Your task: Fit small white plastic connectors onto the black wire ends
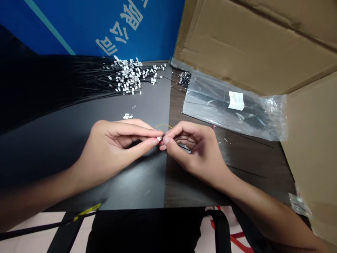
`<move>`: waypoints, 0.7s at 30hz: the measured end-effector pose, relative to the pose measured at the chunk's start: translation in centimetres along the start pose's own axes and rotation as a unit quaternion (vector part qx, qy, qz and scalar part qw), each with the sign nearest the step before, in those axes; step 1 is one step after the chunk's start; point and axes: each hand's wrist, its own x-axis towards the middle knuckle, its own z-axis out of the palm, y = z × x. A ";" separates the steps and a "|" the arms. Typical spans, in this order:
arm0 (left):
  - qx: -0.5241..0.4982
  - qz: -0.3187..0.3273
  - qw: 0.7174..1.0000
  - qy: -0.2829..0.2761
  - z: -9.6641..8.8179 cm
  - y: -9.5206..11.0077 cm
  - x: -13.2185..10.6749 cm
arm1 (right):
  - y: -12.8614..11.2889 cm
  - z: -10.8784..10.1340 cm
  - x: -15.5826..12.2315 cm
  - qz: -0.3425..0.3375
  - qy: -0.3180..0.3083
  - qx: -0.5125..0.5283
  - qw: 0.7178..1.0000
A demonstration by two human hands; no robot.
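Observation:
My left hand (pixel 116 147) and my right hand (pixel 192 147) meet over the middle of the table. Between thumb and forefinger, my left hand pinches a tiny white connector (pixel 159 139). The fingertips of my right hand pinch a thin black wire (pixel 184 147) right against that connector. A thin yellow wire (pixel 163 125) arcs just behind the fingertips. A few loose white connectors (pixel 127 116) lie on the black mat (pixel 79 140) a little behind my left hand.
A big bundle of black wires with white connectors (pixel 126 77) lies at the back left. A clear plastic bag of black wires (pixel 231 109) rests on the brown table (pixel 250 168) at the right. Cardboard walls (pixel 250 42) and a blue board (pixel 105 24) close the back.

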 end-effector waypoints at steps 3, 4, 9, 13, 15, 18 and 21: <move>0.005 0.001 1.000 -0.003 -0.1 0.0 0.0 | 0.1 0.0 -0.1 -0.005 0.002 -0.003 1.000; 0.007 0.000 1.000 -0.004 -0.1 0.0 0.0 | 0.1 0.0 -0.1 -0.008 0.002 -0.005 1.000; 0.032 0.012 0.999 -0.005 -0.3 0.0 0.0 | -0.2 0.0 -0.1 -0.008 -0.006 -0.027 1.000; 0.061 0.034 0.998 -0.007 -0.2 0.1 0.0 | -0.5 -0.1 0.0 0.002 -0.016 -0.034 0.999; 0.070 0.042 0.997 -0.011 -0.2 0.1 -0.1 | -0.5 -0.2 -0.1 0.008 -0.024 -0.028 0.999; 0.079 0.051 0.995 -0.018 -0.4 0.1 -0.1 | -0.5 -0.3 0.0 0.016 -0.037 -0.009 0.999; 0.076 0.058 0.995 -0.022 -0.5 0.0 -0.1 | -0.3 -0.3 0.1 0.014 -0.046 0.007 0.999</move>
